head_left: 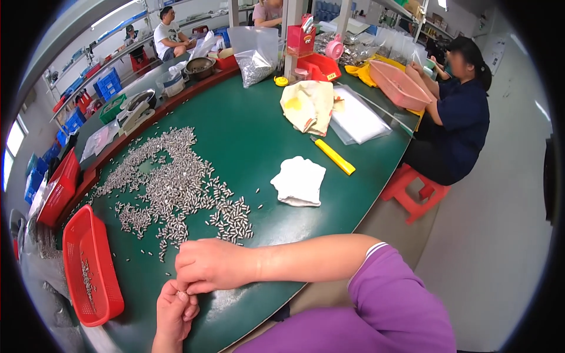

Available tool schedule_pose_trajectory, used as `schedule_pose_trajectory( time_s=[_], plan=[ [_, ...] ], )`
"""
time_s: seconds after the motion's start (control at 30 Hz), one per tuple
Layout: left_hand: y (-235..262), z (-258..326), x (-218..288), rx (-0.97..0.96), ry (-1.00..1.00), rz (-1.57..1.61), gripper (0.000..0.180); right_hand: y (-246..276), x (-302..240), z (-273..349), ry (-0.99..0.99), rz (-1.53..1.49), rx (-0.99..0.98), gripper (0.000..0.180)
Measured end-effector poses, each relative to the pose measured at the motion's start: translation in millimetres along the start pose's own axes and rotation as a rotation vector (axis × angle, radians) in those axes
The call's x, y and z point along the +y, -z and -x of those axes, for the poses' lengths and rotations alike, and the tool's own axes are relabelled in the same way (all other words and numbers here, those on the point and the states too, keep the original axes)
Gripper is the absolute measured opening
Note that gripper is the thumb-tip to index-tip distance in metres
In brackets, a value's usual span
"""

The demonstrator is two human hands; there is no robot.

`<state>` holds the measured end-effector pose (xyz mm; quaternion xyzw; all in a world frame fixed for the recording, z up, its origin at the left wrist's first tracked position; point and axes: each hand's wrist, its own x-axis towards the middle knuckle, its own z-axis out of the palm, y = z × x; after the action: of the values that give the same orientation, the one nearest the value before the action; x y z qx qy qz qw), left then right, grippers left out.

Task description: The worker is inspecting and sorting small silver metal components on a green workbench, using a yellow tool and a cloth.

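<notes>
Close to the near edge of the green table, my two hands meet with their fingertips together. My left hand is closed, thumb against curled fingers. My right hand reaches across from the right and pinches at the same spot. Whatever sits between the fingertips is too small and covered to make out. Just beyond my hands spreads a wide heap of small silvery metal cylinders. Left of my hands stands a red plastic basket with some similar small parts inside.
Right of the heap lie a white cloth glove and a yellow-handled tool. Farther back are a stained cloth, clear plastic bags and a bag of metal parts. A co-worker sits at right by a pink basket.
</notes>
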<state>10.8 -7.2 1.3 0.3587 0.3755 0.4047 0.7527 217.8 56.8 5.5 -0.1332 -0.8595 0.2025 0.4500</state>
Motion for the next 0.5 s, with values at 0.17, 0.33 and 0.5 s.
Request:
schedule_pose_trajectory(
  time_s=[0.17, 0.33, 0.5],
  plan=[
    [1.8, 4.6, -1.7, 0.000, -0.014, -0.071, 0.020, -4.2, -7.8, 0.6, -0.017, -0.019, -0.013, 0.013],
    [4.9, 9.8, 0.9, -0.037, -0.040, -0.013, 0.012, -7.4, -8.3, -1.2, -0.088, -0.045, -0.043, 0.016],
    [-1.4, 1.7, 5.8, -0.117, 0.000, 0.060, 0.012, 4.9, -8.3, -4.7, -0.177, -0.029, -0.067, 0.013]
  ],
)
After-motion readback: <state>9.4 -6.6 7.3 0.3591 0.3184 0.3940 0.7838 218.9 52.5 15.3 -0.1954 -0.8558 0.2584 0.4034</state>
